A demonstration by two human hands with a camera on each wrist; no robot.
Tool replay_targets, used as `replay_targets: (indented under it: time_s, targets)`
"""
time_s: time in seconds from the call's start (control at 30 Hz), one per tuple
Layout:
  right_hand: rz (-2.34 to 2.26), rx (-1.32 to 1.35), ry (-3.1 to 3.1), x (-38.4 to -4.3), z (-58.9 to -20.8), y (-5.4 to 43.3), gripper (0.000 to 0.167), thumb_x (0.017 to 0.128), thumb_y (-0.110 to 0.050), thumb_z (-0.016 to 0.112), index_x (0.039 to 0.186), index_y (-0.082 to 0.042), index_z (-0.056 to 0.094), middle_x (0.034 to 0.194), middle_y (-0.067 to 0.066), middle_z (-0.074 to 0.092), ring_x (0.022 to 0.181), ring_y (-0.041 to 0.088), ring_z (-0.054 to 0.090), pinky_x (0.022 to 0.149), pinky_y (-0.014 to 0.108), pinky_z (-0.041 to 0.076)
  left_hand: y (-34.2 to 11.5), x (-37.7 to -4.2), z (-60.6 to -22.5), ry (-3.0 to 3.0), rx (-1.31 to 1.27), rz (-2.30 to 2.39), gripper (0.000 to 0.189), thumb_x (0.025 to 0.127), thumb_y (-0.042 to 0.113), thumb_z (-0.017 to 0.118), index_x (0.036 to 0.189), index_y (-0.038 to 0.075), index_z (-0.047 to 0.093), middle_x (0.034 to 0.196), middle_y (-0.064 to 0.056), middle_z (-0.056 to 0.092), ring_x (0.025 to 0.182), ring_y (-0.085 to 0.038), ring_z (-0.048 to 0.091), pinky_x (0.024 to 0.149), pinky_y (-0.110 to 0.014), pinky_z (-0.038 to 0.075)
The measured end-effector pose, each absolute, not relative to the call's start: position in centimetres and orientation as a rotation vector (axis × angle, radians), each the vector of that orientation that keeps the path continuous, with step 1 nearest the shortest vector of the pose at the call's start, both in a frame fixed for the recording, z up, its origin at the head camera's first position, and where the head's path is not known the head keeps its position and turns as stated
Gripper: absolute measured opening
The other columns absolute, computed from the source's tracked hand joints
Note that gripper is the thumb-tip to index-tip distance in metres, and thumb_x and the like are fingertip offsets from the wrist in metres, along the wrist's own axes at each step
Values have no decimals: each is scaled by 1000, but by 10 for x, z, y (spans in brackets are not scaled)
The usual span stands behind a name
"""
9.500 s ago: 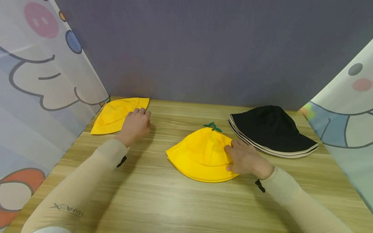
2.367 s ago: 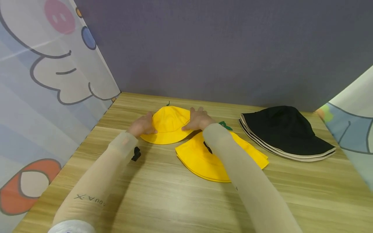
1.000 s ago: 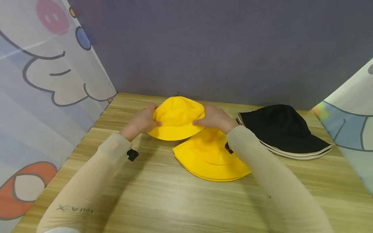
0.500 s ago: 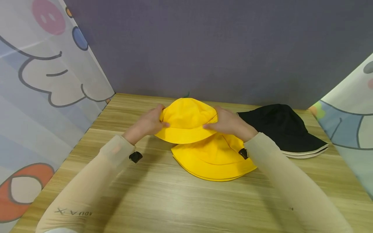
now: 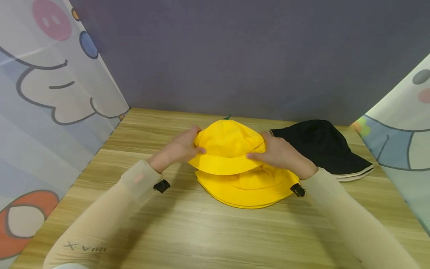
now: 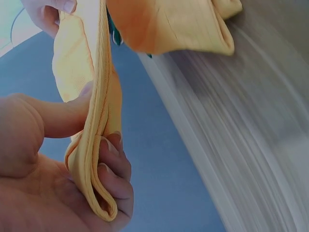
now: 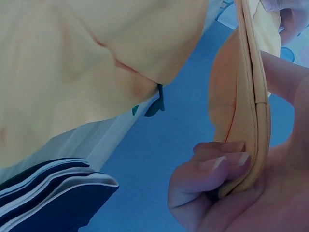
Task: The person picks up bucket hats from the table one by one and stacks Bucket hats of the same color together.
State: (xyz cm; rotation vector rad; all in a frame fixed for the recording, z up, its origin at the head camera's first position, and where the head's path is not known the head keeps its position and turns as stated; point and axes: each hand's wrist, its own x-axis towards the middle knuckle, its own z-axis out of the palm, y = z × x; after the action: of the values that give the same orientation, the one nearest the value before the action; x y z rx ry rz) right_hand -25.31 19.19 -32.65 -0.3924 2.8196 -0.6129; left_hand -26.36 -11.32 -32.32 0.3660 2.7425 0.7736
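A yellow bucket hat (image 5: pixel 228 140) with a small green sprout on top is held up by its brim between both hands. My left hand (image 5: pixel 183 147) grips the left side, thumb on the near face and fingers curled behind, as the left wrist view shows on the folded brim (image 6: pixel 99 121). On the other side my right hand (image 5: pixel 282 153) pinches the brim (image 7: pixel 251 111) the same way. Below and partly behind it lies a stack of yellow bucket hats (image 5: pixel 248 190) on the table; its top is mostly hidden.
A stack of black bucket hats (image 5: pixel 319 149) with pale edging lies at the right, close to my right hand. The wooden table (image 5: pixel 208 239) meets a grey back panel (image 5: pixel 221 56). Cartoon-printed sheets (image 5: pixel 43 93) flank both sides.
Both hands took hold of the yellow hat, first at the far left. They have lifted it and carried it rightward; over the last half second it moved toward the near side above the yellow stack.
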Motion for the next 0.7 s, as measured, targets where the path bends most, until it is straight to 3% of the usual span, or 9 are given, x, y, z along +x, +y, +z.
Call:
replay_targets:
  time_s: [0.23,0.53,0.7]
  targets:
    - [-578,-350,2832,-239,-330,207,99,89,-60,68,152,6,31,140,29,53,114,39,59,93,56,49,-97,-258,-331,2693,406,798,60,100,27,67,148,10,36,132,-12,58,104,-25,58,88,-39,50]
    - [-474,-264,2847,-226,-335,220,95,87,-57,73,144,12,40,131,31,55,111,40,56,93,57,48,-80,-251,-339,2629,398,803,66,99,31,68,153,14,33,141,-12,55,107,-23,57,88,-38,49]
    - [-417,-242,2878,-217,-339,223,89,86,-53,76,139,12,48,120,27,58,103,37,55,88,56,48,-75,-247,-341,2612,406,826,64,99,29,69,151,14,35,138,-11,56,104,-23,56,87,-37,49]
